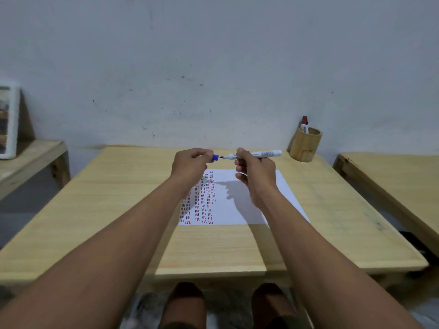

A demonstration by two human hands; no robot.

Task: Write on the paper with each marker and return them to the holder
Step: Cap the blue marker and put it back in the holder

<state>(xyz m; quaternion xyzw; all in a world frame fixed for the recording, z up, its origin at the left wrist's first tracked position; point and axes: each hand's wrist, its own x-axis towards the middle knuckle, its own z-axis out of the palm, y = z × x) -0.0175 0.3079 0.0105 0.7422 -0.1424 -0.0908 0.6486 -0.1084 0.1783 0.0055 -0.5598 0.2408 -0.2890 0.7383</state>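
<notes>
My right hand (253, 172) grips a white marker (263, 154) held level above the paper, its dark tip pointing left. My left hand (190, 163) pinches the marker's blue cap (215, 157), a small gap away from the tip. Below both hands lies a white paper (240, 210) with columns of short red, blue and dark dashes on its left part. A bamboo holder (305, 144) stands at the table's far right corner with a red-capped marker (304, 124) sticking out of it.
The wooden table (118, 210) stands against a pale wall. Another wooden table (392, 176) is to the right, and a lower shelf (31, 157) with a white framed object (8, 119) is to the left. My knees show below the table's front edge.
</notes>
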